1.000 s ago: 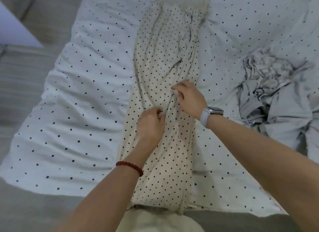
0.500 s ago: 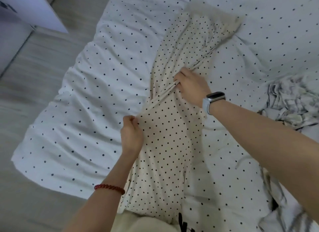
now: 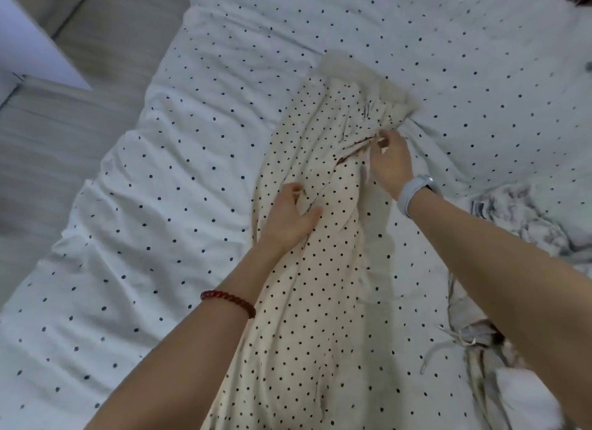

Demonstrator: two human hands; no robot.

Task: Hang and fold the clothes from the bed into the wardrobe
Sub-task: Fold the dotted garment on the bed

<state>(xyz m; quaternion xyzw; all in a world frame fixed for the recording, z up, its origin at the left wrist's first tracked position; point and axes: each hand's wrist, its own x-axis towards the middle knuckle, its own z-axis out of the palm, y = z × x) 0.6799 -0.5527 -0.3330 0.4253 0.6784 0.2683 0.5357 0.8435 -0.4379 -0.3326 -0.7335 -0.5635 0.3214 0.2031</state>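
A long cream garment with black dots (image 3: pixel 307 301) lies lengthwise on the bed, its fluffy top end far from me. My left hand (image 3: pixel 290 216), red bead bracelet on the wrist, lies on the middle of the garment with fingers curled into a fold of the cloth. My right hand (image 3: pixel 389 162), watch on the wrist, pinches a gathered fold of the same garment near its upper end. The cloth between both hands is bunched and creased.
The bed (image 3: pixel 166 224) wears a white sheet with dark dots. A crumpled grey-and-white marbled garment (image 3: pixel 525 224) lies at the right, with more grey cloth and a drawstring (image 3: pixel 471 343) at lower right. Wooden floor (image 3: pixel 48 147) runs along the left, with a white panel (image 3: pixel 28 55).
Both hands moved farther up the garment: the right hand went from the middle to the upper end, the left hand from the garment's left edge to its middle. The view shifted.
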